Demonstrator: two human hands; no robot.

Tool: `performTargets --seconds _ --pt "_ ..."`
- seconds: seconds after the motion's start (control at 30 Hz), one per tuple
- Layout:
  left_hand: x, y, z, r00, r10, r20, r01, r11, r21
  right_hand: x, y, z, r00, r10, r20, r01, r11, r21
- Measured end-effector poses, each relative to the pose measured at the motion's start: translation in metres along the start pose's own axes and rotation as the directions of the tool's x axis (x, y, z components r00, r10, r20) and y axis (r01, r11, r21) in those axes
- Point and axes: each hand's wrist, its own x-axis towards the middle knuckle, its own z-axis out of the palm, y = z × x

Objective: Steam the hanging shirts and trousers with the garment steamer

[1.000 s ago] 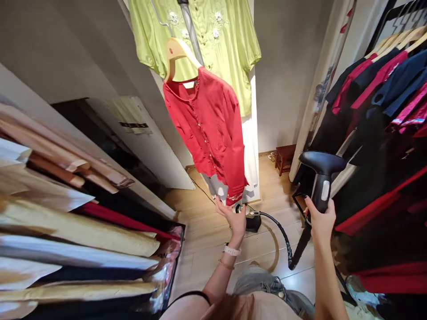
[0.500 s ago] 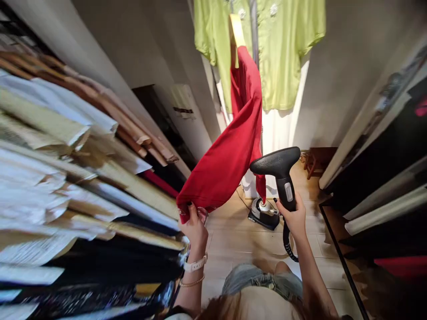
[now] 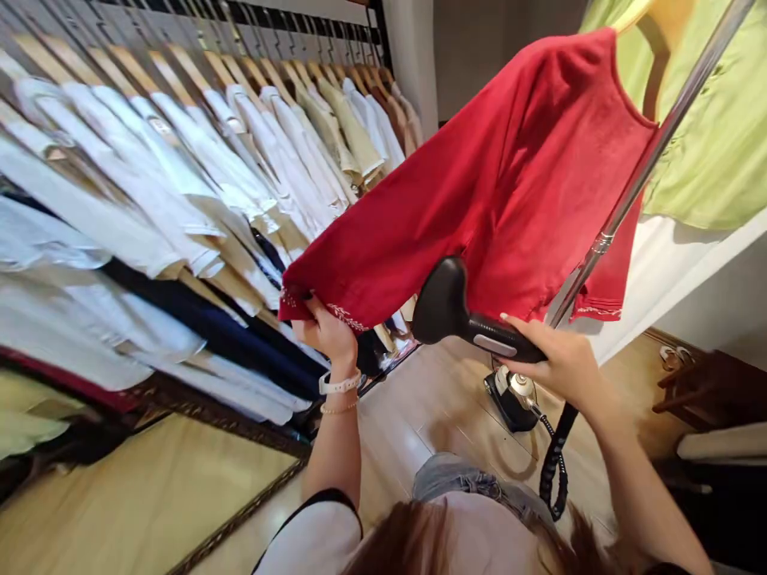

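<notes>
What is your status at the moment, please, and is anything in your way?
Left grip holding red shirt hem out. Right grip on handheld garment steamer. Black hose hanging below; metal pole beside the shirt.

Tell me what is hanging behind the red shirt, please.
Behind the red shirt hangs a lime-green garment, with white cloth below it. Whatever lies directly behind the shirt is covered from view.

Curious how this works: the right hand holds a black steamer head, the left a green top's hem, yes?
No, the head view shows the left hand holding the red top's hem; the right hand does hold the black steamer head.
</notes>
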Motion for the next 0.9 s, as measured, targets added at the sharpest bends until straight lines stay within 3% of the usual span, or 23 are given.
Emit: performTargets --seconds 0.1,0.23,0.47,0.63,0.9 --pt "0.015 0.004 -0.015 0.999 0.037 -0.004 -0.037 0.997 0.073 0.04 0.001 -0.03 0.986 -0.117 0.121 0.139 0.971 -0.193" --pt "0.023 0.01 -0.033 0.997 0.063 -0.038 -0.057 0.99 0.129 0.092 -0.015 -0.058 0.948 -0.296 0.117 0.317 0.909 -0.271" --pt "0.02 0.025 -0.051 0.991 0.045 -0.125 -0.036 0.996 0.077 0.142 -0.061 -0.069 0.882 -0.439 0.174 0.472 0.805 -0.36" --pt "0.018 0.03 -0.06 0.983 0.044 -0.177 -0.043 0.999 0.011 0.151 -0.063 -0.065 0.886 -0.43 0.173 0.464 0.811 -0.357" --pt "0.03 0.034 -0.066 0.984 0.102 -0.149 -0.099 0.995 0.029 0.158 -0.022 -0.078 0.966 -0.25 0.063 0.256 0.891 -0.375"
